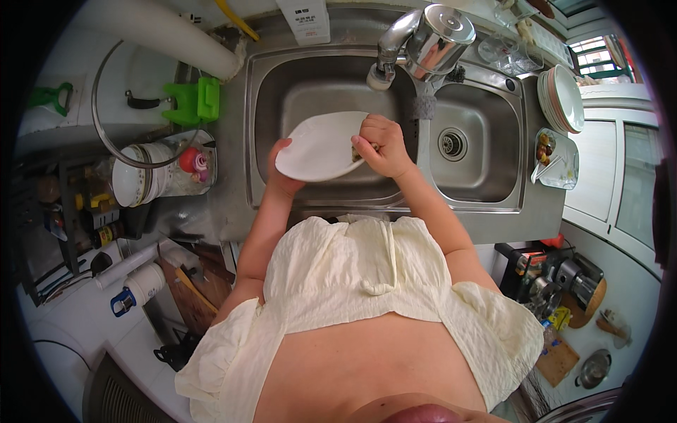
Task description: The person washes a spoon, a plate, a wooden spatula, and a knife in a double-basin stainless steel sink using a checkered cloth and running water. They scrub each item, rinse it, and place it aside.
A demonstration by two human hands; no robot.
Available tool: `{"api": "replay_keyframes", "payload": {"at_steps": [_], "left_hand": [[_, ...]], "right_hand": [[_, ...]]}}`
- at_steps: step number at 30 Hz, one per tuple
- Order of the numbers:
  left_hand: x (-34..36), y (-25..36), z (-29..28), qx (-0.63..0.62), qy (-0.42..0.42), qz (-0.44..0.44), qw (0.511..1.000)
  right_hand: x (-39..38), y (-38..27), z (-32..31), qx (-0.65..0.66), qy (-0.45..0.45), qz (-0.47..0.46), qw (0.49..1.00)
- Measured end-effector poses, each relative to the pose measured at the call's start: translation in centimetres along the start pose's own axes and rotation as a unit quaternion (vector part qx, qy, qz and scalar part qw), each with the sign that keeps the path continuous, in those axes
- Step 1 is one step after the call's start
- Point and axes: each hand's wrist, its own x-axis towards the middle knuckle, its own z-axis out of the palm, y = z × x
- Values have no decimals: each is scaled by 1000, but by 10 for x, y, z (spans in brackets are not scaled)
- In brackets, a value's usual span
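Over the left basin (331, 88) of a steel double sink, a white oval plate (317, 148) is held tilted. My left hand (282, 169) grips its left edge, thumb on the upper face and the other fingers hidden underneath. At the plate's right end my right hand (385, 144) is closed in a fist against the surface. A small brown speckled bit of something (357, 154) shows below its fingers, too covered to name. Behind the plate, the chrome faucet (384, 60) with a steel cylinder attached (441, 42) reaches over the basin. No running water can be seen.
To the right lies the smaller basin (476, 116) with its drain (452, 144). Stacked plates (562, 99) and a clear tray (562, 166) stand beyond it. Left of the sink are bowls (134, 176), a green holder (194, 100) and a thick white pipe (166, 32).
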Motion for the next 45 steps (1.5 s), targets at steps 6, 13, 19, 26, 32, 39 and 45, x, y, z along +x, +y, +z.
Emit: {"api": "replay_keyframes", "payload": {"at_steps": [6, 13, 19, 26, 32, 39, 45], "left_hand": [[5, 5, 0, 79, 12, 47, 996], [0, -8, 33, 74, 37, 108, 991], [3, -6, 17, 102, -21, 52, 993], [1, -12, 41, 93, -25, 110, 989], [5, -12, 28, 91, 33, 181, 979], [8, -6, 8, 71, 65, 206, 974], [6, -7, -11, 82, 37, 168, 982]], "right_hand": [[-8, -17, 18, -80, -59, 86, 991], [-30, -24, 43, -93, -263, 42, 959], [-13, -13, 58, -97, -265, -46, 958], [9, 26, 52, -349, -61, 59, 933], [-23, 9, 67, -177, -91, 107, 974], [-34, -16, 44, -11, -161, 82, 984], [-39, -14, -16, -218, -79, 148, 961]]}}
